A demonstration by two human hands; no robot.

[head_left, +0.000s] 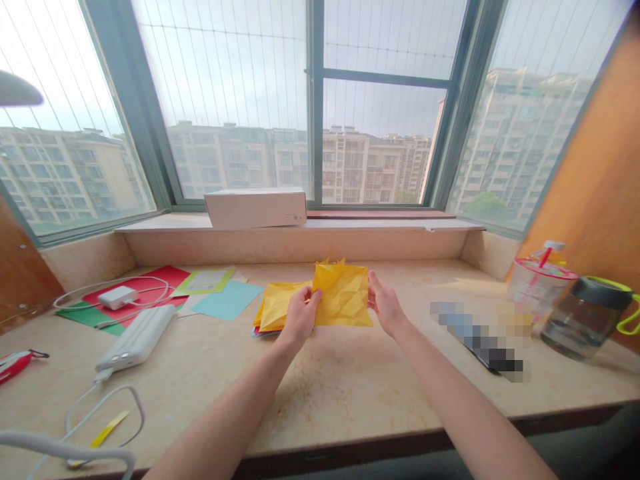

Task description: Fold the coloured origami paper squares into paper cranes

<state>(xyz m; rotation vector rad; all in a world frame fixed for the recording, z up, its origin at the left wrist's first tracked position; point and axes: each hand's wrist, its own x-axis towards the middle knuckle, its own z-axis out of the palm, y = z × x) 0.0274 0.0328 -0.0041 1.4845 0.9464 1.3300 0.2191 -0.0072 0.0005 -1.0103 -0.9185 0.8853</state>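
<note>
A creased sheet of yellow paper (344,297) is held up between my two hands, with jagged points along its top. My left hand (301,310) pinches its left edge, thumb in front. At the right edge, my right hand (385,301) has its thumb and fingers against the paper; part of its fingers is hidden. Just behind my left hand lies a stack of folded yellow paper (280,303) on the countertop (330,407), with other colours showing at its bottom.
To the left lie a white power bank (137,337), a charger (119,297) with cables, a light blue sheet (227,300) and a red sheet (170,277). A white box (255,208) stands on the windowsill. On the right are a blurred-out object (475,337), a plastic cup (537,287) and a dark bottle (585,320).
</note>
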